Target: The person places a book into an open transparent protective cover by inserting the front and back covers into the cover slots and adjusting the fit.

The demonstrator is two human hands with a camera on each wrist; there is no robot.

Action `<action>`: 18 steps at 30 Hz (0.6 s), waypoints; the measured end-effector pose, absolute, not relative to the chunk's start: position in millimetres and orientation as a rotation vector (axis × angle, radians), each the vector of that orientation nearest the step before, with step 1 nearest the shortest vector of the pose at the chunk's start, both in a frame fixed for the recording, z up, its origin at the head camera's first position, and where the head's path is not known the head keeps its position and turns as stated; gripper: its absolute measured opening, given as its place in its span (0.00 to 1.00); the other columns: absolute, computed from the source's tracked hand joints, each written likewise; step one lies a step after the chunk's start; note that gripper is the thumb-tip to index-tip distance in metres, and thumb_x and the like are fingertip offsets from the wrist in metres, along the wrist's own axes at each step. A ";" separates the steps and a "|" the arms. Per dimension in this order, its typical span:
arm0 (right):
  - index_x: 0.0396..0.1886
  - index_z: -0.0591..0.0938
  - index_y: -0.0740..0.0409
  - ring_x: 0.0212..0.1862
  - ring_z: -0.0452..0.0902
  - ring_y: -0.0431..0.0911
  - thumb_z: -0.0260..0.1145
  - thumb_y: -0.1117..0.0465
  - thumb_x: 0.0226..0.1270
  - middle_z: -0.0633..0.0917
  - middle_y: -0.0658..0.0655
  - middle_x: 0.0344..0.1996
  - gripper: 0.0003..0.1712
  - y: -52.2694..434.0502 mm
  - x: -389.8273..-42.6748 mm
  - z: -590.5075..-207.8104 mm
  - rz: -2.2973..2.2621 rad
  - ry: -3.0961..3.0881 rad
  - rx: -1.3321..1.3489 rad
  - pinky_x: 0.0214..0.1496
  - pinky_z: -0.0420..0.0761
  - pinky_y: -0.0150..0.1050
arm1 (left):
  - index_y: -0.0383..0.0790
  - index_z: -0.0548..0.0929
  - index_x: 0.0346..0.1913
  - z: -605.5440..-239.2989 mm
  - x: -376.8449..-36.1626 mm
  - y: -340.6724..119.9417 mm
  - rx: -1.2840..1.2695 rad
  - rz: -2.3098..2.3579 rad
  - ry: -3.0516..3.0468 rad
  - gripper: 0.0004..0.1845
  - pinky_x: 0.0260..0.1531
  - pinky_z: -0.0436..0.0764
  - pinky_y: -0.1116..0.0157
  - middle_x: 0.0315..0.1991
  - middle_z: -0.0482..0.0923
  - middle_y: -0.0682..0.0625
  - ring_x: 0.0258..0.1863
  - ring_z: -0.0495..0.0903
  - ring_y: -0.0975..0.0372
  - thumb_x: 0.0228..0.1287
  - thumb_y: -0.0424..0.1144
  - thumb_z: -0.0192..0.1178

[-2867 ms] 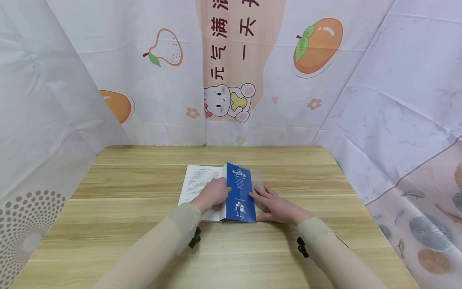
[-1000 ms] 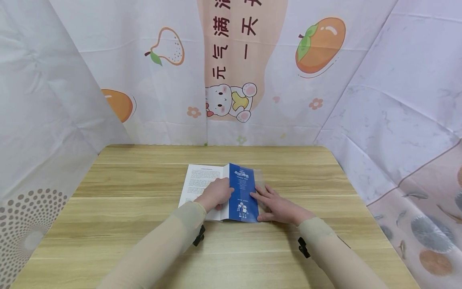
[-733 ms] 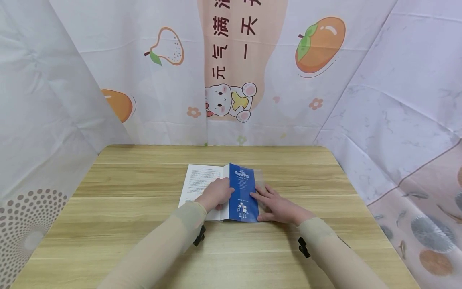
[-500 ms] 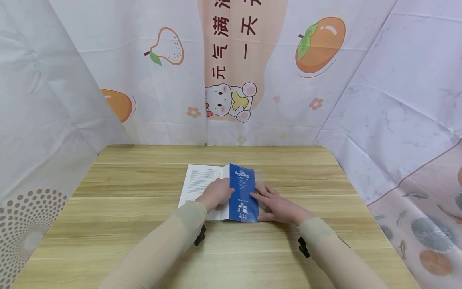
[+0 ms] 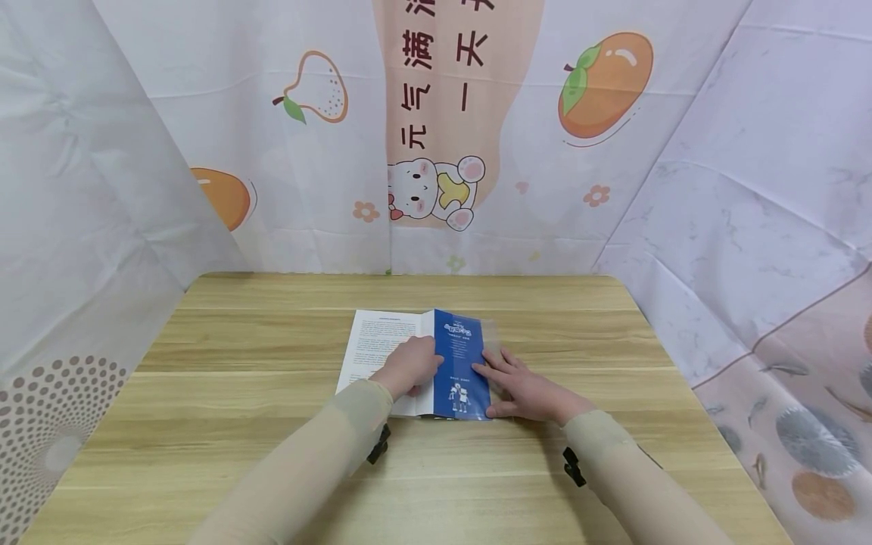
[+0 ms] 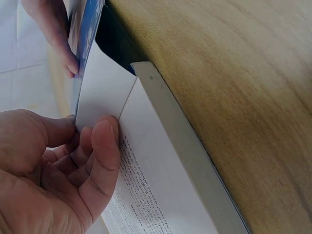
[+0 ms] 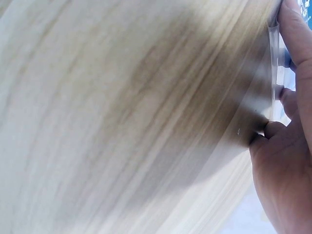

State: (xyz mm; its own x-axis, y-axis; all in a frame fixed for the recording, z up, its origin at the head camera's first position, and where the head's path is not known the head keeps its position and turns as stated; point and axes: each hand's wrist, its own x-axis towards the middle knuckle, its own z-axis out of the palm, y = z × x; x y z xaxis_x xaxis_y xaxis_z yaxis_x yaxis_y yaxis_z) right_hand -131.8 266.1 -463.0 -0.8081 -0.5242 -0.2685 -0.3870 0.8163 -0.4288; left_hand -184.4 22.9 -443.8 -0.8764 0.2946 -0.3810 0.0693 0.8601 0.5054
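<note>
Fitting the clear plastic cover sleeve (image 5: pixel 493 356) onto the blue paperback cover (image 5: pixel 460 365) looks like the step in hand. The open white-paged book (image 5: pixel 378 341) lies mid-table on the light wooden table (image 5: pixel 238 363), blue cover raised at its right. My left hand (image 5: pixel 409 367) curls round the cover's inner flap, pinching it at the spine. My right hand (image 5: pixel 521 390) lies flat, fingers straight, pressing the sleeve just right of the cover's edge. Next move, I judge: slide the cover edge into the sleeve pocket, keeping the film taut and square.
</note>
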 end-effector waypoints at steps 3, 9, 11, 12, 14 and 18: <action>0.82 0.59 0.51 0.80 0.36 0.70 0.68 0.39 0.68 0.48 0.62 0.83 0.50 266.5 -131.7 -463.4 -0.504 2.623 -0.689 0.73 0.58 0.69 | 0.32 0.76 0.63 -444.4 -184.4 23.2 0.266 0.669 2.582 0.20 0.11 0.77 0.66 0.38 0.81 0.41 0.13 0.80 0.57 0.80 0.44 0.54; 0.82 0.59 0.51 0.80 0.36 0.70 0.68 0.40 0.69 0.48 0.62 0.83 0.49 266.6 -131.8 -463.7 -0.498 2.626 -0.695 0.73 0.59 0.69 | 0.33 0.76 0.63 -445.2 -184.4 23.4 0.272 0.658 2.590 0.20 0.11 0.77 0.66 0.41 0.82 0.40 0.12 0.80 0.57 0.79 0.44 0.54; 0.82 0.59 0.52 0.80 0.36 0.71 0.68 0.40 0.69 0.48 0.63 0.83 0.49 266.3 -131.8 -463.5 -0.504 2.626 -0.697 0.73 0.59 0.70 | 0.33 0.76 0.63 -444.3 -184.1 23.3 0.275 0.657 2.588 0.20 0.11 0.77 0.66 0.42 0.82 0.39 0.12 0.80 0.57 0.79 0.44 0.54; 0.82 0.59 0.52 0.80 0.36 0.71 0.68 0.40 0.69 0.48 0.63 0.83 0.49 266.3 -131.7 -463.5 -0.506 2.626 -0.696 0.73 0.59 0.70 | 0.33 0.76 0.63 -443.6 -183.9 23.1 0.275 0.657 2.587 0.20 0.11 0.77 0.66 0.42 0.82 0.39 0.12 0.80 0.57 0.79 0.44 0.54; 0.82 0.59 0.52 0.80 0.36 0.71 0.68 0.41 0.69 0.48 0.63 0.83 0.49 266.5 -131.6 -463.4 -0.505 2.626 -0.694 0.73 0.58 0.70 | 0.32 0.76 0.62 -442.1 -183.3 23.0 0.281 0.658 2.586 0.20 0.10 0.76 0.66 0.41 0.82 0.39 0.11 0.79 0.57 0.79 0.43 0.54; 0.82 0.59 0.50 0.81 0.35 0.69 0.68 0.40 0.69 0.48 0.62 0.83 0.49 266.7 -131.7 -463.6 -0.489 2.625 -0.684 0.74 0.58 0.68 | 0.32 0.78 0.59 -439.8 -182.4 23.1 0.297 0.657 2.590 0.18 0.10 0.76 0.66 0.36 0.81 0.40 0.11 0.79 0.57 0.79 0.43 0.55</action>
State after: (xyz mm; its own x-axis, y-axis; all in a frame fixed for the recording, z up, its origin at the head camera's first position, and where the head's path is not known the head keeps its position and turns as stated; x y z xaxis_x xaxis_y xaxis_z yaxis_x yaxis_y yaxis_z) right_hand -131.7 266.7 -463.6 -0.8080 -0.5219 -0.2733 -0.3884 0.8207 -0.4190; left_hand -182.4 23.1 -439.8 -0.8761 0.3087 -0.3703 0.0948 0.8634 0.4955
